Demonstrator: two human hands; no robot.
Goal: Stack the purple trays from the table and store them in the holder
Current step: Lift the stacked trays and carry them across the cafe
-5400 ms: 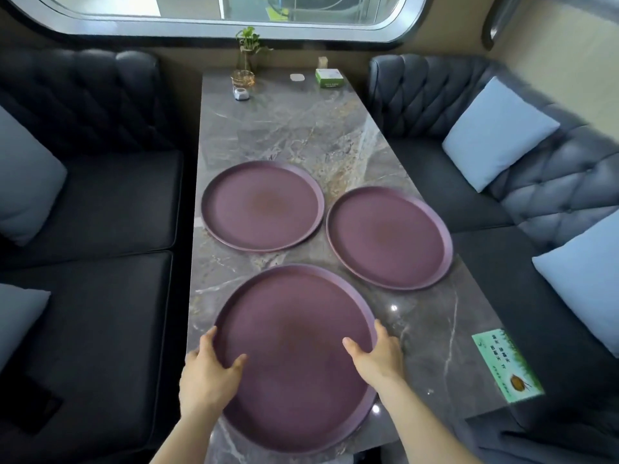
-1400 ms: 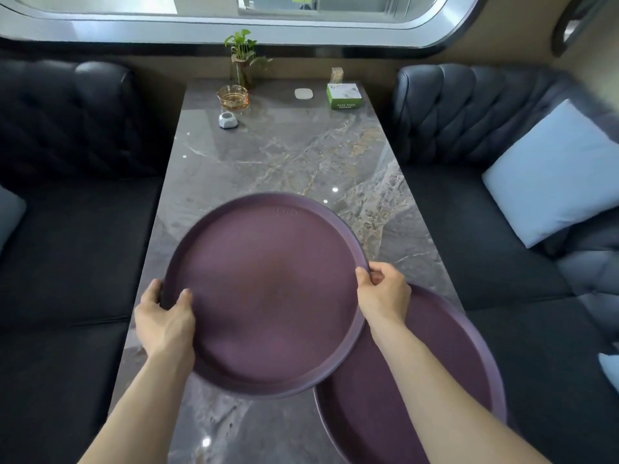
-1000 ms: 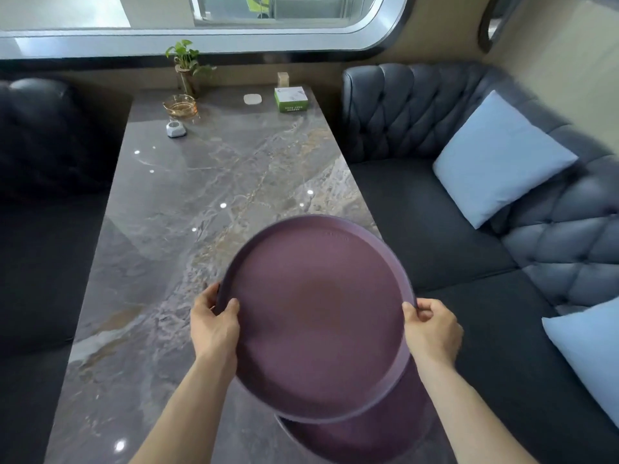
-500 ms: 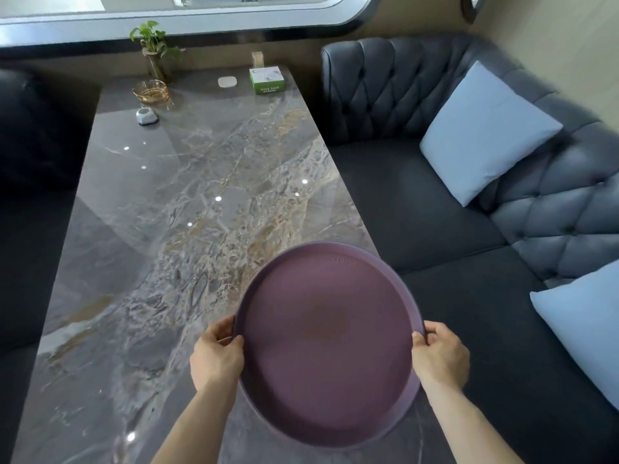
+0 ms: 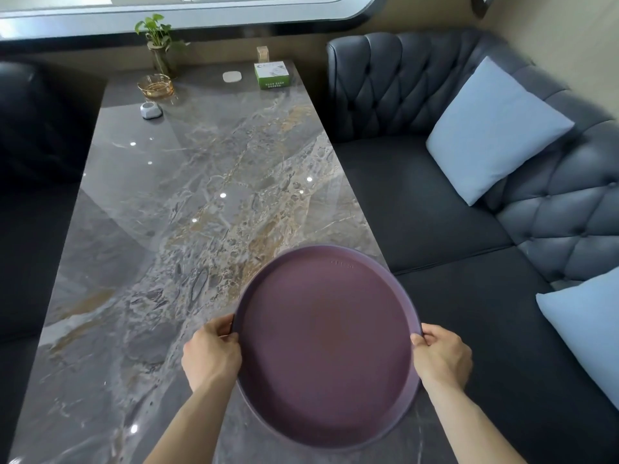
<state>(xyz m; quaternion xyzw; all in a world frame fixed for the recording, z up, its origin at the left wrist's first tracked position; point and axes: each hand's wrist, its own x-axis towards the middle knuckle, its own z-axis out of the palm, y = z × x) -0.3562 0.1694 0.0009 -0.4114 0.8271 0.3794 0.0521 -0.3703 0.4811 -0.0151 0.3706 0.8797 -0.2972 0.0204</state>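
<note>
A round purple tray (image 5: 326, 343) lies at the near right edge of the grey marble table (image 5: 174, 236), on top of other purple trays whose rims just show beneath its near edge. My left hand (image 5: 211, 354) grips its left rim, thumb over the lip. My right hand (image 5: 441, 358) grips the right rim the same way. The tray's right side hangs slightly past the table edge. No holder is in view.
At the table's far end stand a small plant in a vase (image 5: 160, 45), an amber glass dish (image 5: 155, 85), a small white object (image 5: 150, 110), a white puck (image 5: 231, 76) and a green-and-white box (image 5: 271, 74). Dark tufted sofas flank the table; light blue cushions (image 5: 495, 128) lie on the right one.
Both hands carried the purple tray from the table's middle to the right and lowered it onto the tray at the near right edge; it now covers that tray almost fully.
</note>
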